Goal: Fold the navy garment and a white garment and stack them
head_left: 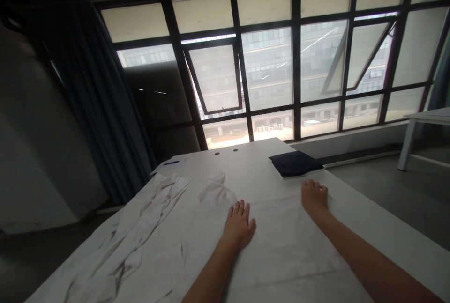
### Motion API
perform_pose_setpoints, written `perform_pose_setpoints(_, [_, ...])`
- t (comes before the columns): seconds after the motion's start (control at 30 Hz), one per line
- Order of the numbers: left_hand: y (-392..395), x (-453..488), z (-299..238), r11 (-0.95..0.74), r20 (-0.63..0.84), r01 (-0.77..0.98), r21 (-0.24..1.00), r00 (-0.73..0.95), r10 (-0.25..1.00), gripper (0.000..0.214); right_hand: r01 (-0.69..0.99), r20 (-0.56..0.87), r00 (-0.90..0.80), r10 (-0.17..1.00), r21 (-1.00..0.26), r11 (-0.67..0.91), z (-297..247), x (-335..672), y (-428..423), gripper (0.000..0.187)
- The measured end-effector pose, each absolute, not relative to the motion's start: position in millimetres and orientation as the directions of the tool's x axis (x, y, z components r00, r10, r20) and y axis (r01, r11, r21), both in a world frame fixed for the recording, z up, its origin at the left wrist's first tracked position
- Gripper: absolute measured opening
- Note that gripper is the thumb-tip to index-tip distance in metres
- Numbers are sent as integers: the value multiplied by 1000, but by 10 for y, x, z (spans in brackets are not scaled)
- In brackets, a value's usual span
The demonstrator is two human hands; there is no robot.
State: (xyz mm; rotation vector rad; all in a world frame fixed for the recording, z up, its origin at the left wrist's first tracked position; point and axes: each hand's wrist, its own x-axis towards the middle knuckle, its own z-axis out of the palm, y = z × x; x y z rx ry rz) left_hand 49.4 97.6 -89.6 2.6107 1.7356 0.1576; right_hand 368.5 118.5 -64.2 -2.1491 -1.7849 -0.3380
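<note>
A white shirt [197, 228] lies spread over a white table [253, 158], its collar pointing away from me and one sleeve rumpled at the left. My left hand [239, 224] rests flat on the middle of the shirt, fingers stretched out. My right hand [314, 196] presses on the shirt's right edge with its fingers bent down against the cloth. Neither hand holds anything up.
A folded dark blue cloth [294, 163] sits at the table's far right corner. A sheet of paper with a blue pen [171, 163] lies at the far left. A dark curtain [101, 106] hangs left, large windows behind, another white table [427, 118] at right.
</note>
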Motion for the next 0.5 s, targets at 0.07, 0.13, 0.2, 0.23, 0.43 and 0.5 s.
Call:
perform_pose_setpoints(0.07, [993, 493, -915, -389, 86, 920, 49, 384, 919, 67, 997, 366, 30, 930, -73, -4, -641, 3235, 1101, 37])
perform_pose_setpoints(0.13, [1009, 484, -925, -395, 87, 918, 45, 390, 917, 65, 984, 332, -137, 933, -63, 167, -715, 2746, 1002, 37])
perform_pose_setpoints(0.2, [1023, 465, -928, -402, 84, 915, 42, 398, 914, 64, 956, 299, -255, 920, -66, 287, -832, 2339, 900, 44])
perform_pose_setpoints(0.23, [1028, 452, -927, -405, 82, 913, 41, 401, 912, 63, 937, 268, -303, 915, -90, 336, -893, 2201, 858, 49])
perform_pose_setpoints(0.43, [1036, 418, -917, -408, 82, 912, 38, 404, 911, 65, 888, 134, -392, 910, -202, 413, -1083, 2514, 874, 74])
perform_pose_setpoints(0.5, [1029, 429, -912, -407, 82, 913, 41, 403, 912, 65, 923, 124, -323, 938, -179, 341, -1108, 2922, 946, 78])
